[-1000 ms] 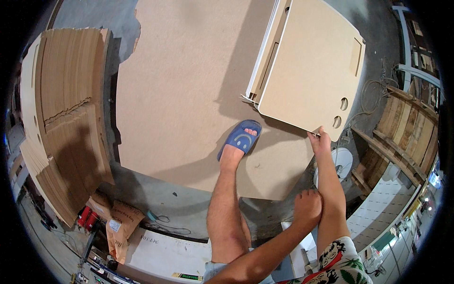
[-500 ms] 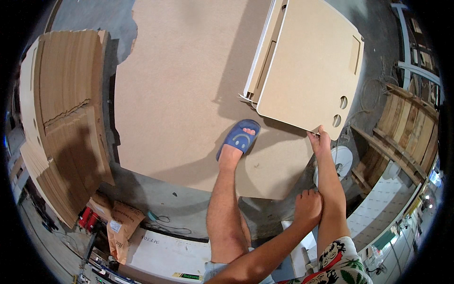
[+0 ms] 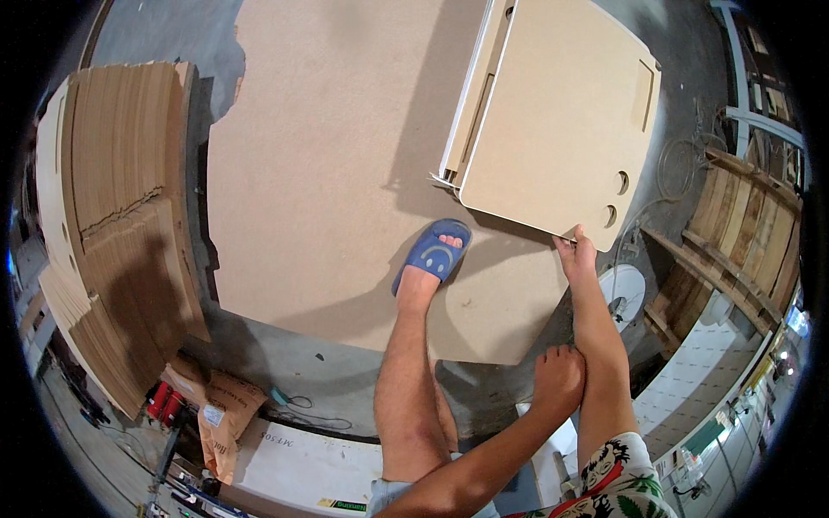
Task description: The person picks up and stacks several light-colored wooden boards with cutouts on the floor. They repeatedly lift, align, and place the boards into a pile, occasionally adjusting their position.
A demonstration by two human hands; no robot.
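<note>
My right hand (image 3: 579, 252) pinches the near edge of a light tan fibreboard panel (image 3: 553, 121), its thumb on top and fingers beneath. The panel has rounded corners, two round holes near this hand and a slot at its far right. It lies tilted on top of other panels, whose white edges (image 3: 451, 147) show along its left side. My left arm crosses over, and the left hand (image 3: 560, 378) is curled closed against my right forearm. Beneath everything lies a large brown board (image 3: 302, 190), where my foot in a blue sandal (image 3: 432, 252) stands.
On the left rises a tall stack of brown boards (image 3: 121, 129). Paper sacks (image 3: 226, 419) and a white sheet (image 3: 302, 453) lie near the bottom. To the right are a white round reel (image 3: 623, 293), loose cable (image 3: 678, 173) and wooden pallets (image 3: 734, 237).
The panel and my right hand have shifted slightly to the left. My left hand stays against the right forearm, and the foot keeps its place on the board.
</note>
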